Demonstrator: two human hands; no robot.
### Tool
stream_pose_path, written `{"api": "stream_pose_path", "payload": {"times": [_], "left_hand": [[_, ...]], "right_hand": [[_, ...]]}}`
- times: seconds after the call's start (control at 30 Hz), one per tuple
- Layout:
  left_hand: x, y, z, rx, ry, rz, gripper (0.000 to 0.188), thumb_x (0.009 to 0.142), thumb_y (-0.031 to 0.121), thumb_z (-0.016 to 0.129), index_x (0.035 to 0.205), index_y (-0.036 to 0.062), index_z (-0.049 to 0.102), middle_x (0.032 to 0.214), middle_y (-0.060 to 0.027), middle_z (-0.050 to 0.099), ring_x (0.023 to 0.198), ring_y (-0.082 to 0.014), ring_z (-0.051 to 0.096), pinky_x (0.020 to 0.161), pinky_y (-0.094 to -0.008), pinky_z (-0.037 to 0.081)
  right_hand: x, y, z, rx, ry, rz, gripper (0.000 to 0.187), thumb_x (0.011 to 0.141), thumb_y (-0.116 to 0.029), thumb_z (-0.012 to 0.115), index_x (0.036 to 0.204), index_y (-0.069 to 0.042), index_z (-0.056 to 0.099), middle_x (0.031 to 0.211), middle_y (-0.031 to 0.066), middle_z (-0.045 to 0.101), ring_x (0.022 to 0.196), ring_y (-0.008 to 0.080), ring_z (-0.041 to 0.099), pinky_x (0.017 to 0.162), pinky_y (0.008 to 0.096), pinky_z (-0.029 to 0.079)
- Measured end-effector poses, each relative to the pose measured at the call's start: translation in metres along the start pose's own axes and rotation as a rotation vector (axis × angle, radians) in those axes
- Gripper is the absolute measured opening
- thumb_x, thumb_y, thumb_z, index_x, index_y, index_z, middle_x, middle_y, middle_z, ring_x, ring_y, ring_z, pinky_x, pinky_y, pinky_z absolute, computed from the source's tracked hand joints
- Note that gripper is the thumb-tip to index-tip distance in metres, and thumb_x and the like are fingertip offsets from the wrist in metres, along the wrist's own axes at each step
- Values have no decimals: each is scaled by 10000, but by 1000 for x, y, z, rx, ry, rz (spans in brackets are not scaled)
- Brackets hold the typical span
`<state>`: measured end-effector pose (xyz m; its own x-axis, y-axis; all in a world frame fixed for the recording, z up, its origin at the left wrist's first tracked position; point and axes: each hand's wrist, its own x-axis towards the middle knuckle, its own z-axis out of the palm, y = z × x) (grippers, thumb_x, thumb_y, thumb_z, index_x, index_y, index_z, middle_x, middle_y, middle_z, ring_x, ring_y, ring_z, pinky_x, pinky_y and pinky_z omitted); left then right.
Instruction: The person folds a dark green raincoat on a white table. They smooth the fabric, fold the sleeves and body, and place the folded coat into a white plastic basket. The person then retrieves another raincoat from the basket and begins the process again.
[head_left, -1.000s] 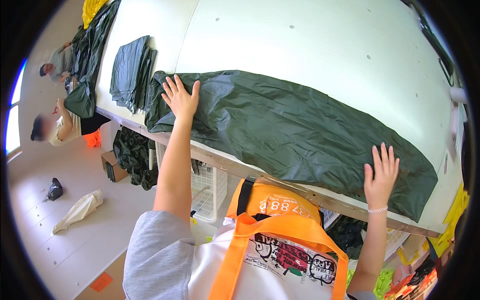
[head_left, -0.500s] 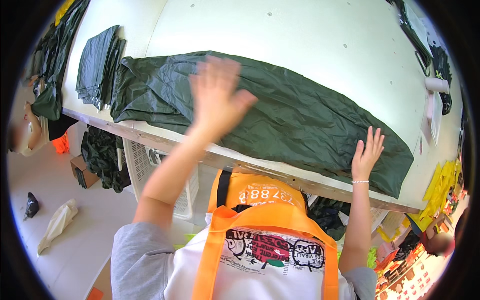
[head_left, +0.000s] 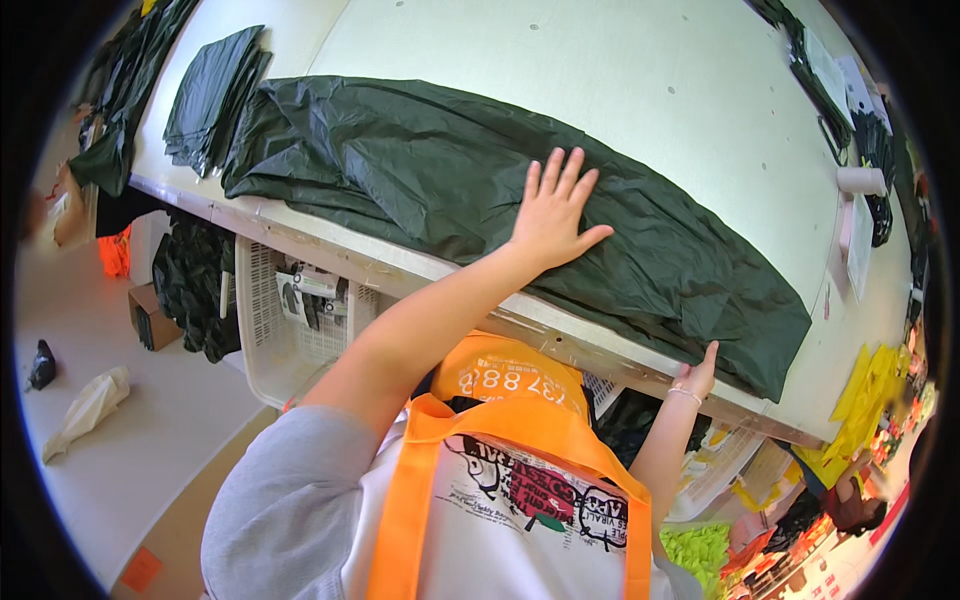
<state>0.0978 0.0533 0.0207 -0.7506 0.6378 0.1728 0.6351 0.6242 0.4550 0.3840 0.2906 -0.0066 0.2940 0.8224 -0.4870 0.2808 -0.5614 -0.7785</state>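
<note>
A long dark green piece of fabric point(head_left: 420, 170) lies folded lengthwise along the front of the white table point(head_left: 640, 90). My left hand point(head_left: 555, 215) rests flat on the middle of it, fingers spread, holding nothing. My right hand point(head_left: 697, 375), with a bracelet on the wrist, is at the table's front edge just below the fabric's right end. One finger touches the fabric's hem; the other fingers are hidden, so its grip is unclear.
A stack of folded dark green pieces point(head_left: 215, 95) sits at the table's left end. Under the table are a white plastic basket point(head_left: 265, 320) and a dark fabric pile point(head_left: 190, 285). Another person point(head_left: 70, 200) is at far left. Yellow fabric point(head_left: 865, 390) hangs at the right.
My left hand lifted off the fabric's left end and came down on its middle. My right hand slid off the top of the fabric to the table's front edge.
</note>
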Motion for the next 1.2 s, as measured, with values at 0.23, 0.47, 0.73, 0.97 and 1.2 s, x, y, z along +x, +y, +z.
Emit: {"api": "stream_pose_path", "payload": {"times": [0.23, 0.47, 0.73, 0.97, 1.2], "left_hand": [[-16, -6, 25, 71, -35, 12, 803, 816, 635, 499, 1445, 173, 310, 1520, -173, 184, 1401, -369, 145, 1095, -579, 113], [-23, -11, 31, -34, 84, 19, 842, 832, 638, 465, 1457, 111, 263, 1523, -139, 208, 1411, -310, 161, 1118, -540, 101], [-3, -46, 67, -895, 246, -117, 598, 931, 345, 485, 1426, 59, 311, 1480, -95, 323, 1362, -266, 301, 1108, -410, 249], [-25, -50, 48, -2307, 324, -478, 572, 942, 362, 467, 1404, 48, 344, 1440, -106, 368, 1314, -261, 352, 1079, -404, 287], [-50, -71, 36, -2509, 439, -577, 553, 953, 379, 449, 1382, 38, 376, 1400, -118, 413, 1265, -256, 404, 1050, -399, 325]], "right_hand": [[70, -39, -11, 582, -332, 64, 624, 795, -399, 662, 1271, -24, 513, 1293, 113, 537, 1152, 310, 509, 998, 481, 391], [15, -171, 16, 608, -171, -461, 391, 756, -188, 548, 1007, 106, 606, 1071, 178, 618, 948, 282, 600, 860, 365, 475], [-417, -273, 217, 541, -1007, -1187, 273, 875, -109, 500, 1046, 13, 675, 1006, 143, 679, 857, 218, 658, 800, 317, 531], [-607, 53, 397, -306, -1962, -1850, 573, 806, -365, 638, 1192, 42, 520, 1117, 318, 548, 1082, 426, 520, 925, 414, 432], [-501, -20, 354, -266, -1889, -1622, 225, 849, -105, 632, 1060, -29, 641, 1005, 123, 663, 905, 217, 645, 783, 306, 500]]}}
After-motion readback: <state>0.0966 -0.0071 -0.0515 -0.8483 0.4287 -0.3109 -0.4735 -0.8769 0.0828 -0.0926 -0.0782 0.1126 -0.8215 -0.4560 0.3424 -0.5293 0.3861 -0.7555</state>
